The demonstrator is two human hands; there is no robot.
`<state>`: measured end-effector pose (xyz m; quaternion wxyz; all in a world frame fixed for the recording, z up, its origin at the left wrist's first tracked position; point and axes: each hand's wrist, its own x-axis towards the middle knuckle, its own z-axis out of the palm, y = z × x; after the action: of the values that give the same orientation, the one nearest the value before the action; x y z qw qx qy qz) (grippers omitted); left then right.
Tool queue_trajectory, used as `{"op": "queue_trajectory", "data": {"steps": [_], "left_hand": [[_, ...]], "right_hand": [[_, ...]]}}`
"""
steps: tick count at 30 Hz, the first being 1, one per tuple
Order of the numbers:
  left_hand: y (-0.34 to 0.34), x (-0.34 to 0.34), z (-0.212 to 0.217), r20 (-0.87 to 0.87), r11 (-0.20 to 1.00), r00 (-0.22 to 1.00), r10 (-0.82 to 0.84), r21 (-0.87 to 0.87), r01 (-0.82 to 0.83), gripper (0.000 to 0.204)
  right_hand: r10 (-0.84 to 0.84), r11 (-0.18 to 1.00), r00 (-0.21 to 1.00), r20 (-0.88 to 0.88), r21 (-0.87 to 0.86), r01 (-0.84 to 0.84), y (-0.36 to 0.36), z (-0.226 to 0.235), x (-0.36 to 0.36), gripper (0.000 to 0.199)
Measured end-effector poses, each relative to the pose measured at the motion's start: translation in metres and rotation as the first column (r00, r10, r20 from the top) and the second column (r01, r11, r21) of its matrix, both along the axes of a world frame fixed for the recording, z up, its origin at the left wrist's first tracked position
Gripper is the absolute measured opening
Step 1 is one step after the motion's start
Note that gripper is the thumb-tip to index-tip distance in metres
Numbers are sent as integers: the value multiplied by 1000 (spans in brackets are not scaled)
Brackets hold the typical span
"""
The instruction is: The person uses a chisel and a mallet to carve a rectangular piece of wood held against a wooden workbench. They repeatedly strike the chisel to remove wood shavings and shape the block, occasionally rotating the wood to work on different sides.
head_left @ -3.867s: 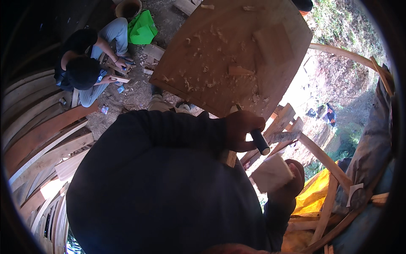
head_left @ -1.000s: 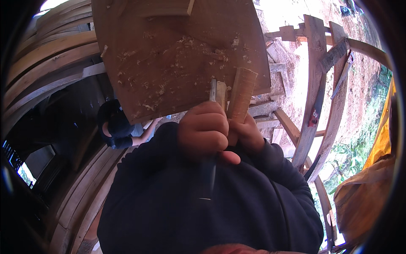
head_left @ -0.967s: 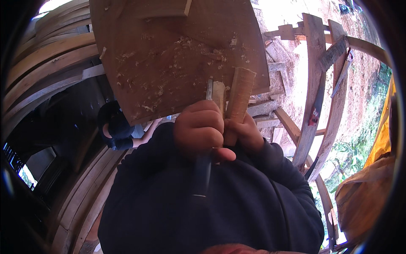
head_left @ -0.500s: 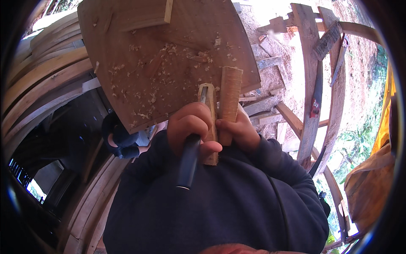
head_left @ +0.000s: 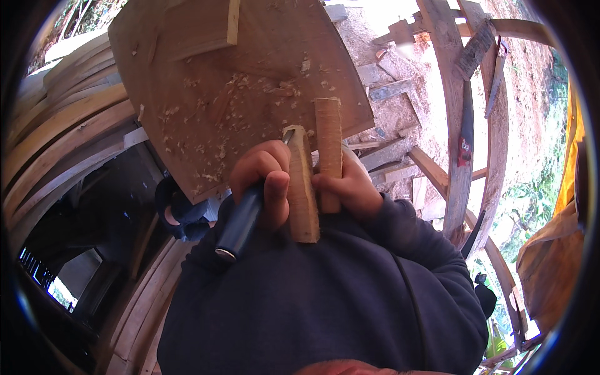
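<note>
My left hand [head_left: 259, 181] is closed round a chisel with a dark blue handle [head_left: 242, 222] and a metal end cap. Its narrow metal blade [head_left: 288, 135] shows past my fingers, at the upper left edge of a pale wooden piece [head_left: 301, 194]. That piece stands lengthwise in front of my chest, rough and pared along its faces. Just right of it, my right hand [head_left: 350, 187] grips a second, squared wooden block [head_left: 329, 134], thumb across its face. My right fingers are mostly hidden behind the wood.
Beyond my hands lies a brown board [head_left: 206, 94] strewn with wood shavings [head_left: 240, 84]. Long planks [head_left: 75, 125] are stacked at the left. Timber offcuts [head_left: 390, 159] lie on the ground, and a handsaw [head_left: 497, 78] rests by the wooden frame [head_left: 453, 119] at the right.
My left hand has shifted left and the chisel's handle has swung outward to the left. The blade has moved from the pale piece's top face to its left edge.
</note>
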<state>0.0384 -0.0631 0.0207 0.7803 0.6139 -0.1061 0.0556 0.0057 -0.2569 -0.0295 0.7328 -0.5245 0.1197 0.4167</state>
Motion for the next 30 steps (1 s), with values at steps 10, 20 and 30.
{"op": "queue_trajectory", "data": {"steps": [10, 20, 30], "left_hand": [[-5, 6, 15, -156, 990, 981, 113, 107, -97, 39], [-8, 1, -1, 99, 987, 995, 13, 157, -29, 32], [0, -2, 5, 155, 963, 961, -231, 177, 203, 64]], "right_hand": [[-75, 928, 944, 320, -323, 184, -67, 88, 43, 56], [105, 874, 789, 605, -435, 216, -74, 135, 47, 59], [-50, 871, 836, 546, -385, 304, -79, 125, 46, 62]]}}
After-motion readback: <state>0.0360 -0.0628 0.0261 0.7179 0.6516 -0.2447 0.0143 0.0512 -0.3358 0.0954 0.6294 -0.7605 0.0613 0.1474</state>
